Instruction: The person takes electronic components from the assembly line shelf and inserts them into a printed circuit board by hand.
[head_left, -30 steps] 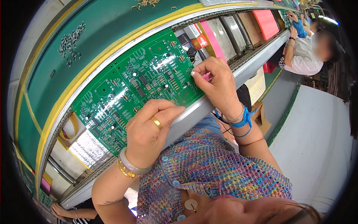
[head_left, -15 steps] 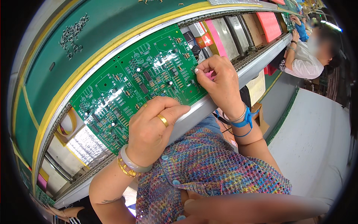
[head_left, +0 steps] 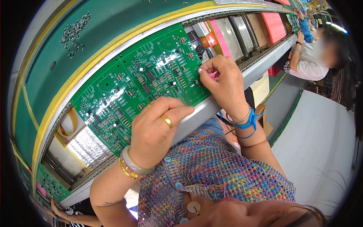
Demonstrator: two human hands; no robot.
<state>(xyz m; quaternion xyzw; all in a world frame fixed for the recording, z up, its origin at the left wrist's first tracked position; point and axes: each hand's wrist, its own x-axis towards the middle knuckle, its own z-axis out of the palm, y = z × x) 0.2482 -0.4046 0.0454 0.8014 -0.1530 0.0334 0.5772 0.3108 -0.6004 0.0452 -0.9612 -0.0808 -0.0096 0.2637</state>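
A large green circuit board (head_left: 123, 100), dotted with resistors, black chips and small white-topped capacitors, lies across the rails in front of me. My left hand (head_left: 155, 121) rests over its near edge with the fingers curled and the thumb pressed against them; anything between them is hidden. At the board's right edge, my right hand (head_left: 223, 81) is closed in a pinch, thumb and forefinger together. Whatever that pinch holds is too small to make out.
Beyond the far metal rail, a pile of small bent metal parts (head_left: 73, 34) lies on the green worktop (head_left: 102, 41). Another circuit board (head_left: 51, 181) sits at the lower left near a person's hand (head_left: 56, 208). A person (head_left: 308, 60) works at the far right beside a pink block (head_left: 272, 26).
A second circuit board has come further into view at the lower left, with another person's hand beside it. Both my hands stay almost where they were.
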